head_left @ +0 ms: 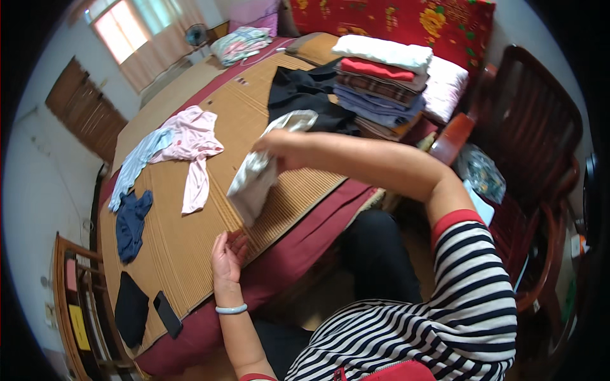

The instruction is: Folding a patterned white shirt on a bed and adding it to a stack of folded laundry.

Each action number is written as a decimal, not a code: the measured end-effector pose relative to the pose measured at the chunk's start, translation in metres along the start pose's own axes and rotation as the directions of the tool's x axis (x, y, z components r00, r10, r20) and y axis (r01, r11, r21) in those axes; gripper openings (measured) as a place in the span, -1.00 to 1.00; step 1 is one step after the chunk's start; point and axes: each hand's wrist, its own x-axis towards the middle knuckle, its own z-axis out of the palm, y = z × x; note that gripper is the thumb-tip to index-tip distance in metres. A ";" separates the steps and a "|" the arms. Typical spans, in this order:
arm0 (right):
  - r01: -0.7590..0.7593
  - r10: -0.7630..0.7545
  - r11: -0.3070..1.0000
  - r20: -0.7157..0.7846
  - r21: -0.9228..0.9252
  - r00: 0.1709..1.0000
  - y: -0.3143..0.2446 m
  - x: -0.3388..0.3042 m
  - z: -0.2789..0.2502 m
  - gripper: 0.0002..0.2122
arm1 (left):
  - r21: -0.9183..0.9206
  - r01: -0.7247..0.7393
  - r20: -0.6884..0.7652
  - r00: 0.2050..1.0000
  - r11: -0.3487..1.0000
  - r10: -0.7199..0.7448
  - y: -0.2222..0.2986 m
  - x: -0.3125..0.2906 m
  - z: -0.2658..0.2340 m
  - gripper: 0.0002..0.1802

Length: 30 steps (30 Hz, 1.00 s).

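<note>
My right hand (279,147) is closed on a light grey-white cloth garment (251,184), which hangs bunched over the bed's tan mat (184,260). Part of the cloth also shows beyond the hand. Below it, my left hand (229,254) is turned palm up near the mat's front edge, fingers spread and slightly bent, holding nothing. A pale bracelet circles that wrist. Left of the held garment lie a pink long-sleeved top (190,136), a light blue garment (136,159) and a navy piece of clothing (132,225). Black clothing (298,95) is spread out beyond my right hand.
A tall stack of folded clothes (381,79) stands at the bed's far right, beside a white pillow (445,89). Near the left corner lie a black cloth (131,311) and a phone (167,314). Dark wooden chairs (534,108) stand on the right.
</note>
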 end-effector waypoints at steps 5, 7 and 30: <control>-0.060 0.095 0.988 -0.253 0.141 0.963 -0.104 -0.004 -0.042 -0.78 | 0.001 -0.012 0.025 1.000 1.000 0.012 -0.001 -0.003 -0.008 -0.89; -0.001 0.043 0.990 -0.289 0.143 0.956 -0.135 0.010 -0.079 -0.80 | 0.019 -0.008 0.034 0.999 1.000 0.007 -0.006 0.000 -0.009 -0.89; 0.317 -0.041 0.908 -0.694 0.274 0.718 -0.131 -0.152 -0.376 -0.73 | 0.145 0.004 0.002 1.000 0.989 -0.004 -0.008 0.003 -0.002 -0.89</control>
